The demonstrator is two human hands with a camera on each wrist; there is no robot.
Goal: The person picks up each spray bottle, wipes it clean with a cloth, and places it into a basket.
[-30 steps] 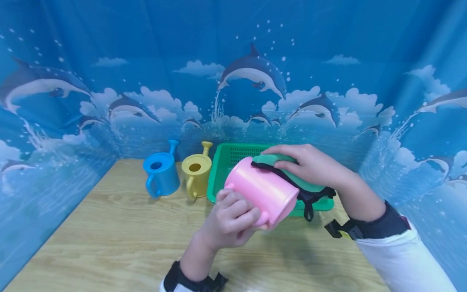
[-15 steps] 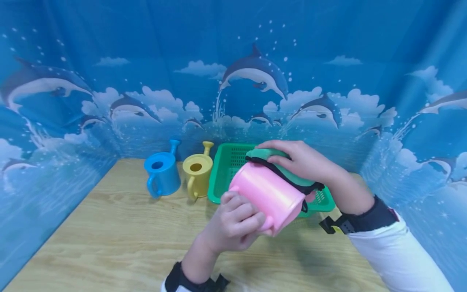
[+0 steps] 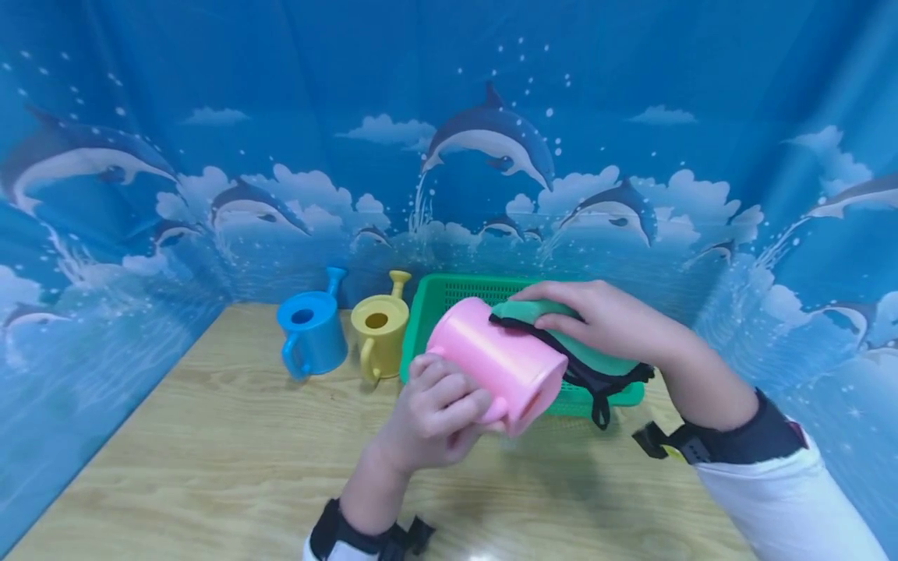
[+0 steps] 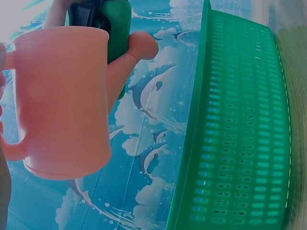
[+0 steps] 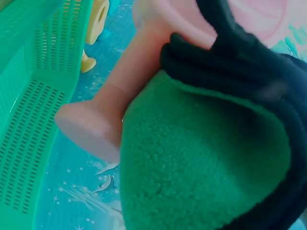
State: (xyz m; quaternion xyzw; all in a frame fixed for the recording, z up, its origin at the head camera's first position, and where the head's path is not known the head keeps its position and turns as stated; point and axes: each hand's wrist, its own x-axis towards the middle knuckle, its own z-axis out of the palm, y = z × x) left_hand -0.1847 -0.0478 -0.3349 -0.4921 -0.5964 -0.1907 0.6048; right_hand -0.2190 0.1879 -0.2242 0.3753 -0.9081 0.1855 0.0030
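My left hand (image 3: pixel 442 413) grips the handle of a pink watering can (image 3: pixel 501 351), which is held tilted above the table. In the left wrist view the can's smooth side (image 4: pixel 62 105) and its spout show. A green cleaning cloth (image 3: pixel 592 349) with black trim and a hanging loop lies against the can's upper right side. My right hand (image 3: pixel 617 319) holds this cloth from above, thumb toward the can and fingers spread over the top. Fuzzy green fabric (image 5: pixel 192 153) fills much of the right wrist view beside the can's spout (image 5: pixel 127 72).
Behind the pink can stands a green perforated basket (image 3: pixel 415 327), partly covered by the can and cloth. Left of it are an upright yellow watering can (image 3: pixel 386 347) and a blue watering can (image 3: pixel 319 343). A dolphin-printed curtain (image 3: pixel 449 171) encloses the wooden table (image 3: pixel 210 444).
The pink can first shifted slightly right and down, then back left and up. The cloth moved up left along the can, then back down right with my right hand.
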